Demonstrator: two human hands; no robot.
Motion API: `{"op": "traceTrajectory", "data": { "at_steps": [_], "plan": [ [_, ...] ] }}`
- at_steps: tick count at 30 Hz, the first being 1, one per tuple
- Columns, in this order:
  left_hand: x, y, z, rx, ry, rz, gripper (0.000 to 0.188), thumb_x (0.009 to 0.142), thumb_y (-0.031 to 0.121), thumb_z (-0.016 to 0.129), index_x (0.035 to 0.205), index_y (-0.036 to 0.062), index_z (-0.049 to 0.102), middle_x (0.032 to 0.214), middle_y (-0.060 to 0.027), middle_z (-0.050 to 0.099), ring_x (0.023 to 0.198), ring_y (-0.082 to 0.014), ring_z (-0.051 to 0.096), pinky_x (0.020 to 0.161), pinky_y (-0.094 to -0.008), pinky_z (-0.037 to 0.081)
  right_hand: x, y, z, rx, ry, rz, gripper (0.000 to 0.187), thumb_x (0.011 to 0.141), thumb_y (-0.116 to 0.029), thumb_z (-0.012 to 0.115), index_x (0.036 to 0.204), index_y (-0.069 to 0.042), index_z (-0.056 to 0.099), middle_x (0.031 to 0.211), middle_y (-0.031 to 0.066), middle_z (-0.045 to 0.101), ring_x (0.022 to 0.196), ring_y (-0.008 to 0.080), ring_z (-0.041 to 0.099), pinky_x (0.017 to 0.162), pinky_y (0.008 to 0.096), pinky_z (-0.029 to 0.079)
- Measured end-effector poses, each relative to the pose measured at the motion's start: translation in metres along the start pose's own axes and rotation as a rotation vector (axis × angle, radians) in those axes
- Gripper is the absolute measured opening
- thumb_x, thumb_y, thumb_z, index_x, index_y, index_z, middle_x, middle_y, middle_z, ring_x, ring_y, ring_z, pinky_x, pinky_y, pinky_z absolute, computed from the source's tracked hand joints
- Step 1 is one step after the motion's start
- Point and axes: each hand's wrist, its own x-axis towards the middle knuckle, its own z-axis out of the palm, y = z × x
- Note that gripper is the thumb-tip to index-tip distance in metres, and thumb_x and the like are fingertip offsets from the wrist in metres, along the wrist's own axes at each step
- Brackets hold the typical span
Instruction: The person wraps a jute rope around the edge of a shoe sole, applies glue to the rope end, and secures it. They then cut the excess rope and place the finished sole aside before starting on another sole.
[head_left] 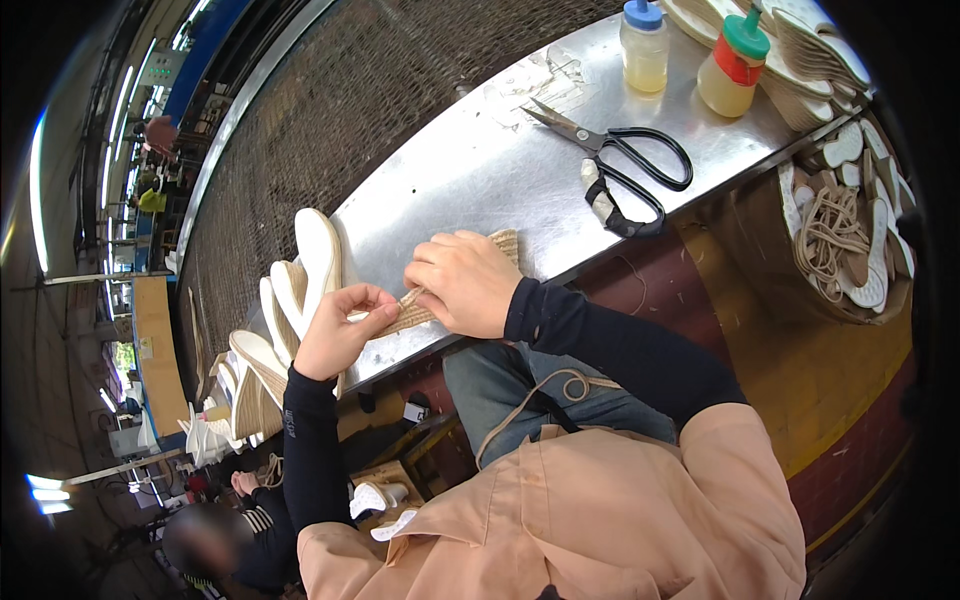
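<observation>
My right hand [468,283] is closed over a wedge shoe sole [506,243] wrapped in tan braided rope, at the near edge of the metal table. The sole sticks out beyond its fingers at the far right and again toward the left. My left hand [343,328] pinches at the sole's left end, its thumb and forefinger close to the right hand's fingertips. Whether a loose strand lies in that pinch is too small to tell. Large black-handled scissors [606,150] lie opened on the table to the right, one handle wrapped in tape.
A row of white-topped wedge soles [318,250] stands left of my hands. A blue-capped bottle [643,50] and a green-capped bottle [735,68] stand at the far right, by stacked soles [815,60]. Beyond the table runs a mesh conveyor [330,110]. A box [850,305] holds soles and cord.
</observation>
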Motion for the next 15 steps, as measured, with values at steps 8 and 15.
{"op": "traceTrajectory", "data": {
  "at_steps": [8, 15],
  "plan": [
    [0.0043, 0.0011, -0.0032, 0.079, -0.079, -0.045, 0.02, 0.091, 0.017, 0.058, 0.086, -0.0018, 0.061, 0.075, 0.0011, 0.059, 0.072, -0.0057, 0.05, 0.068, -0.022, 0.043, -0.0016, 0.0017, 0.0013, -0.038, 0.049, -0.058, 0.01, 0.073, -0.014, 0.066, 0.079, -0.008, 0.062, 0.081, 0.0063, 0.059, 0.085, 0.0233, 0.059, 0.075, 0.0354, 0.045],
    [0.0072, 0.0056, -0.0044, 0.123, -0.093, -0.103, 0.021, 0.09, 0.019, 0.058, 0.085, -0.0011, 0.061, 0.072, 0.0017, 0.057, 0.07, -0.0057, 0.05, 0.066, -0.0223, 0.043, -0.0019, 0.0024, 0.0002, -0.032, 0.032, -0.059, 0.011, 0.073, -0.013, 0.066, 0.082, -0.007, 0.062, 0.083, 0.006, 0.059, 0.085, 0.0231, 0.058, 0.075, 0.0354, 0.045]
  ]
}}
